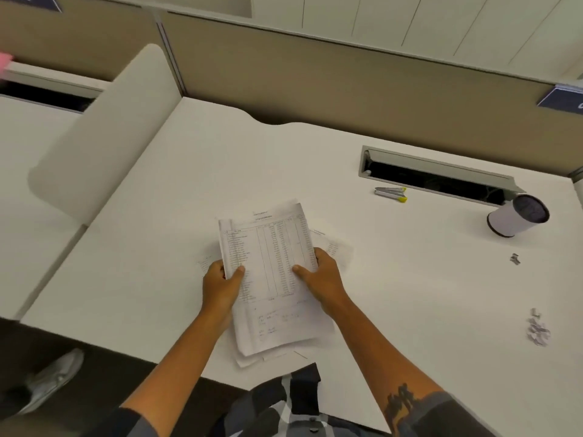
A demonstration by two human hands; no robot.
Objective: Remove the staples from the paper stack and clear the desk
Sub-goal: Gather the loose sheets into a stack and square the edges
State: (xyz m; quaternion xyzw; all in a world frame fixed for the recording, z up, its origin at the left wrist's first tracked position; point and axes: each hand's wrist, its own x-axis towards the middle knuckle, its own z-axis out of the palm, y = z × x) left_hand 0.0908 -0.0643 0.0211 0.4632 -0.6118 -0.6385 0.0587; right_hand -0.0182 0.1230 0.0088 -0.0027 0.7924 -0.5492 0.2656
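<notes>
In the head view, the paper stack (271, 279) is held just above the counter (410, 279) near its 6 o'clock edge, slightly tilted, with the printed table facing up. The left hand (220, 285) is closed on the stack's 9 o'clock edge, thumb on top and fingers underneath; the right hand (325, 275) is closed on the 3 o'clock edge in the same way, so each grip is narrow and holding paper. A few loose sheets (334, 247) are seen lying flat beneath and beside the stack, some jutting out toward 3 o'clock and some toward 6 o'clock. A staple remover (391, 193) with yellow tips lies at about 1 o'clock from the stack, well apart from it, and a white cup (512, 219) lies tipped on its side at 2 o'clock. Small metal bits (515, 258) and a crumpled pile of scraps (538, 331) are scattered at 3 to 4 o'clock. The step in hand is judged to be the squaring and gathering of the sheets. It would be done well if the edges were tapped level on the counter, the loose sheets beneath were collected into the same stack, and corners were checked for any staple left in; whether any remains cannot be told here.
</notes>
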